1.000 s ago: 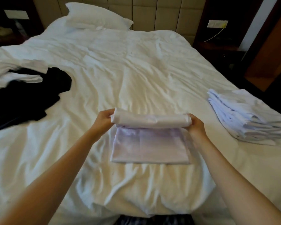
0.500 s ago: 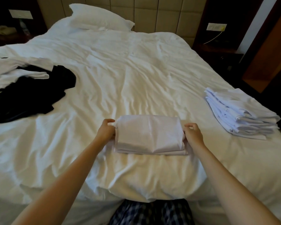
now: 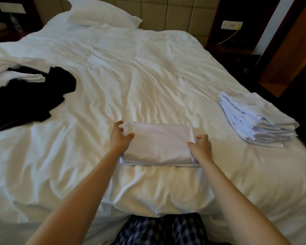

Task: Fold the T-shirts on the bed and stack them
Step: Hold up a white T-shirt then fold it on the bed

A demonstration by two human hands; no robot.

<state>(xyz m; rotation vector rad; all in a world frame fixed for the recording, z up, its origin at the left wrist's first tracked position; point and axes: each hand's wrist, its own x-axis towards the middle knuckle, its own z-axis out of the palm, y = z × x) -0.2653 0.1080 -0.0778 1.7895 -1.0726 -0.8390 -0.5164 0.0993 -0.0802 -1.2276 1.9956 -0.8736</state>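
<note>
A folded white T-shirt lies as a flat rectangle on the bed, near its front edge. My left hand grips the shirt's left edge, thumb on top and fingers curled around the side. My right hand grips the right edge the same way, thumb on the cloth. A stack of several folded white T-shirts sits at the right side of the bed. At the left, unfolded black shirts and white shirts lie in a loose heap.
A white pillow lies at the head of the bed against a padded headboard. Dark nightstands stand at both sides, and a wooden door frame is at the right. My checked trousers show at the bed's front edge.
The raised, rolled upper half of the shirt has been brought down over the lower half, giving a compact rectangle. Both hands have shifted to grip its side edges.
</note>
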